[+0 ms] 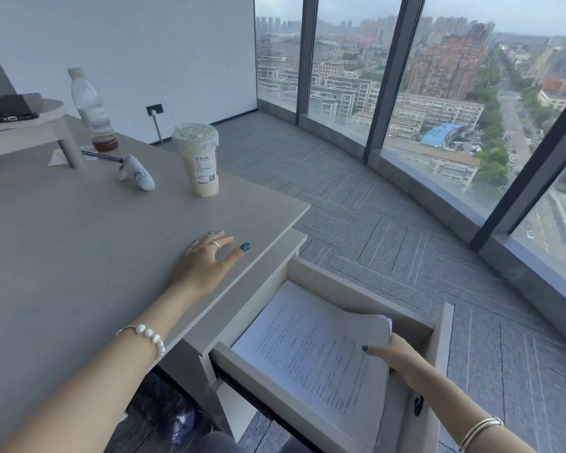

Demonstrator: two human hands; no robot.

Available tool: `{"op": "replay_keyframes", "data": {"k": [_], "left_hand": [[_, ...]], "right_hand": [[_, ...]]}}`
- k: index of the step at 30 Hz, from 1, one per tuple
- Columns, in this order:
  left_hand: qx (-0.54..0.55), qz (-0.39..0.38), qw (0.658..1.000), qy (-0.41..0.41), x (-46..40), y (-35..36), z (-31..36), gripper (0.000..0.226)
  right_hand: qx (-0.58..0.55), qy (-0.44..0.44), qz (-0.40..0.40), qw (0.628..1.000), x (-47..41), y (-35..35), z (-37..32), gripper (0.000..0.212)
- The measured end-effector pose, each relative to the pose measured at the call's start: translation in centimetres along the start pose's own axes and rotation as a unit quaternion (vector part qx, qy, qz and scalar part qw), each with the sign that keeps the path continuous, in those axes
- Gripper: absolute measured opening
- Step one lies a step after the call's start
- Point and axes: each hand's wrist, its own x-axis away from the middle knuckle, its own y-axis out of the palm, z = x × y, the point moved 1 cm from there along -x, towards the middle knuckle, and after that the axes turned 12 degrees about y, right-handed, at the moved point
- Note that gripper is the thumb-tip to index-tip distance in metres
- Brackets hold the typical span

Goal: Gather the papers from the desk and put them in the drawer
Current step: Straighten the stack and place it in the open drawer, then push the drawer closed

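Grey laminate desk top point(62, 240), head view: bare at centre. Left hand point(206, 263) resting palm-down near right edge of desk, fingers spread apart, gripping nothing; ring on one finger, dark blue nail polish, pearl bracelet point(147, 335) at wrist.

Pale grey pull-out drawer point(438, 354) standing open under desk's right end. Stack of white printed papers point(311, 348) lying inside drawer, tilted, near edge raised. Right hand point(394, 354) clamped on stack's right edge, thumb on top sheet, other fingers hidden beneath; silver bangles point(481, 429) on wrist. Print on top sheet too small to read.

Far side of desk: clear plastic cup of milky drink point(200, 161) with white label, digits "5110" and QR code legible, remainder unreadable. Clear plastic bottle point(90, 109) with brown liquid at bottom, label faint. Small white figure point(138, 176) lying beside, marking illegible. Black phone point(12, 109) on raised shelf.
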Motion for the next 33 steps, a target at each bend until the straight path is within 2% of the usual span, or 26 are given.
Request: {"op": "replay_keyframes", "data": {"k": [3, 5, 11, 16, 18, 20, 23, 25, 27, 30, 33], "left_hand": [[-0.001, 0.001, 1.0, 0.0, 0.0, 0.0, 0.0, 0.09], [-0.001, 0.004, 1.0, 0.001, 0.0, 0.0, 0.0, 0.088], [0.005, 0.006, 1.0, 0.005, -0.1, 0.2, -0.4, 0.097], [0.005, 0.007, 1.0, 0.007, 0.0, 0.2, -0.4, 0.096], [0.006, 0.005, 1.0, 0.009, 0.0, 0.2, -0.3, 0.096], [0.007, 0.005, 1.0, 0.009, 0.0, 0.2, -0.3, 0.096], [0.003, 0.005, 1.0, 0.005, 0.0, 0.2, -0.2, 0.097], [0.0, 0.003, 1.0, 0.001, 0.1, 0.1, -0.3, 0.098], [0.0, 0.003, 1.0, -0.001, 0.1, 0.1, -0.2, 0.098], [-0.001, 0.005, 1.0, -0.002, 0.1, 0.1, -0.2, 0.098], [0.002, 0.01, 1.0, -0.004, -0.1, 0.1, -0.2, 0.098]], "right_hand": [[0.019, -0.001, 0.026, 0.999, 0.8, -0.1, -0.1, 0.079], [0.031, -0.028, 0.059, 0.997, 1.6, -0.3, -0.3, 0.094], [0.092, -0.17, 0.08, 0.978, 5.1, -1.1, -0.8, 0.082], [0.078, -0.24, 0.042, 0.967, 8.4, -2.9, -0.3, 0.092], [0.075, -0.266, 0.062, 0.959, 9.6, -4.3, 0.4, 0.084], [0.089, -0.291, 0.121, 0.945, 10.3, -5.8, 1.7, 0.08], [0.121, -0.265, 0.169, 0.941, 9.9, -7.1, 4.4, 0.102], [0.107, -0.224, 0.143, 0.958, 9.6, -6.8, 5.7, 0.121], [0.075, -0.197, 0.11, 0.971, 9.5, -6.2, 6.2, 0.131], [0.041, -0.186, 0.09, 0.978, 9.2, -5.8, 6.3, 0.137], [0.021, -0.213, 0.07, 0.974, 9.0, -5.4, 5.9, 0.128]]}}
